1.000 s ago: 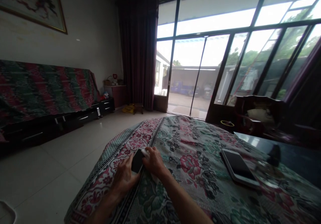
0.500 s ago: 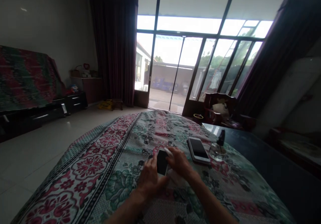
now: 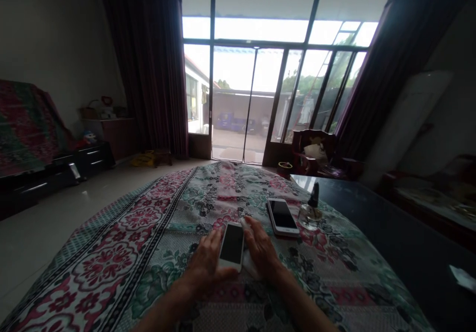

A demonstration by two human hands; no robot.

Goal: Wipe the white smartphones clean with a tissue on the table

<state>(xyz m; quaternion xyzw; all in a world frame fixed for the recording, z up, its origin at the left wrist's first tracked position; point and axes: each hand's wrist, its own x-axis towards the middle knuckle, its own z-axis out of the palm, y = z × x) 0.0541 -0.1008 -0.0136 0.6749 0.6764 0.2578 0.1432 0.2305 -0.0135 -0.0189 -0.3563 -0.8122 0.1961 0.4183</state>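
A white phone (image 3: pixel 231 246) with a dark screen lies face up on the flowered cloth (image 3: pixel 148 232), between my two hands. My left hand (image 3: pixel 206 264) grips its left edge and bottom with fingers and thumb. My right hand (image 3: pixel 261 248) rests at its right edge, fingers closed over a white wipe (image 3: pixel 248 262) that shows under the palm and at the fingertips. A second white phone (image 3: pixel 282 216) lies face up just beyond my right hand.
A small glass bottle with a dark top (image 3: pixel 310 210) stands right of the second phone. A dark glossy table (image 3: pixel 394 242) adjoins on the right, with a white scrap (image 3: pixel 462 276). Ahead are glass doors (image 3: pixel 256 103); a covered sofa (image 3: pixel 26 128) is at left.
The view has swung right and steadied. The phone, tilted up in my left hand before, now lies flatter with its screen showing. My right hand stays at its right edge with the wipe.
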